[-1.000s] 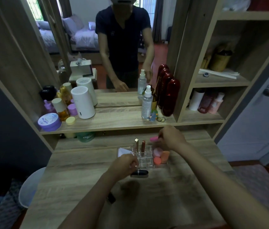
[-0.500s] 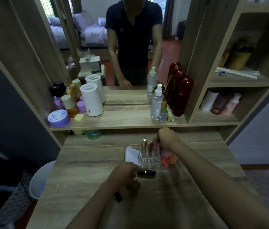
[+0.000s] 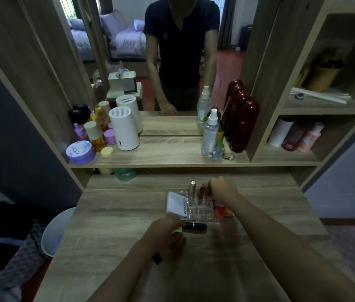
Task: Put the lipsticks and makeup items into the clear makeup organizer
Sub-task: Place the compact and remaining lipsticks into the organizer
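Note:
The clear makeup organizer [image 3: 201, 215] sits on the wooden desk just past my hands. Two lipsticks [image 3: 192, 189] stand upright in its back slots. A white compact [image 3: 176, 205] leans in its left section, and orange and pink sponges [image 3: 219, 211] fill its right section. My right hand [image 3: 222, 189] is over the back right slots, fingers closed on a pink lipstick [image 3: 208, 196] that stands in a slot. My left hand [image 3: 165, 233] rests on the desk in front of the organizer, gripping the end of a black lipstick [image 3: 195, 226] that lies sideways.
A raised shelf behind the organizer carries a white cylinder [image 3: 124, 129], a purple jar [image 3: 80, 152], small bottles, a spray bottle [image 3: 210, 132] and dark red bottles [image 3: 242, 125]. A mirror stands above it. Cubbies with bottles [image 3: 298, 136] are at right. A white bin [image 3: 55, 231] sits left of the desk.
My right hand has lowered the pink lipstick from above the organizer into a back slot. My left hand has stayed on the black lipstick. The camera has shifted slightly.

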A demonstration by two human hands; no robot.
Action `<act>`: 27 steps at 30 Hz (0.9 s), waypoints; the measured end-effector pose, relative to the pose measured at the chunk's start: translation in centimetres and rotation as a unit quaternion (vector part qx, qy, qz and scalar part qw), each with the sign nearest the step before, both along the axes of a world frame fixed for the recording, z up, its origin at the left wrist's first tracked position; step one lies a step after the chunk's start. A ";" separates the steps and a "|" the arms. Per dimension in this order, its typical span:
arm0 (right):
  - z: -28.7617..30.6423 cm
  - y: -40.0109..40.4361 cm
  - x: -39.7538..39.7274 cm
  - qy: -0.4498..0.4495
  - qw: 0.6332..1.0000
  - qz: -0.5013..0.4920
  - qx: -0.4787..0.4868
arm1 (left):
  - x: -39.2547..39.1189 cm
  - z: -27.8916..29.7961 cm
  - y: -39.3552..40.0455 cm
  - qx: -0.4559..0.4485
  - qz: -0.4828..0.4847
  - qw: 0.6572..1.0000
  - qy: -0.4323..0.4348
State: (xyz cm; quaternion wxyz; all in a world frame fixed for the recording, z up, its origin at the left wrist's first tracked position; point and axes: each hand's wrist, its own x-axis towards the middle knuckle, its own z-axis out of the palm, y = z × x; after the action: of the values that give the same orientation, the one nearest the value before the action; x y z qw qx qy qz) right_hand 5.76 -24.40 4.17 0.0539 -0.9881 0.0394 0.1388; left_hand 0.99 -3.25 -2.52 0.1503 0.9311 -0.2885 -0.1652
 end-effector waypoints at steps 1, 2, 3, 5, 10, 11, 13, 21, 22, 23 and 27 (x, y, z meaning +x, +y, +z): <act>0.0 -0.2 0.0 -0.001 1.000 -0.001 -0.001 | 0.0 0.1 0.1 0.000 0.000 1.000 -0.001; 0.0 -0.3 0.0 0.001 1.000 -0.002 0.001 | 0.0 0.2 0.3 -0.003 0.003 1.000 -0.003; -0.1 -0.5 0.0 -0.002 1.000 0.001 0.007 | 0.0 0.2 0.6 -0.009 0.011 1.000 -0.001; -0.1 -0.5 0.0 -0.013 1.000 0.014 0.022 | 0.0 0.3 1.2 -0.024 0.033 0.999 0.003; 0.0 0.4 -0.1 -0.050 0.997 0.036 0.035 | 0.0 0.2 2.2 -0.026 0.037 0.999 0.019; 0.2 0.4 -0.1 -0.059 0.997 0.034 0.042 | 0.0 0.2 2.3 -0.009 0.032 0.999 0.030; 0.5 0.5 -0.6 -0.088 0.995 0.038 0.041 | -0.1 0.3 2.9 0.041 0.016 0.998 0.050; -0.4 2.6 -7.6 -0.286 0.945 0.140 0.074 | -0.3 -0.2 4.8 0.188 -0.077 0.976 0.077; -1.2 2.8 -8.3 -0.283 0.942 0.169 0.059 | -0.3 -0.2 4.8 0.191 -0.075 0.976 0.078; -2.1 3.1 -8.9 -0.232 0.954 0.179 0.062 | -0.4 -0.2 4.7 0.191 -0.073 0.976 0.081; -5.8 3.2 -9.1 -0.080 0.985 0.148 0.043 | -0.6 0.1 4.1 0.108 -0.049 0.988 0.097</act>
State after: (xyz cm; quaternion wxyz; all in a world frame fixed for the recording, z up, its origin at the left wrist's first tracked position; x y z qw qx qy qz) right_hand -3.36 -21.25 -1.66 0.0783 -0.9877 -0.1175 0.0676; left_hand 0.37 0.82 -2.43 0.0680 0.9061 -0.2986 -0.2919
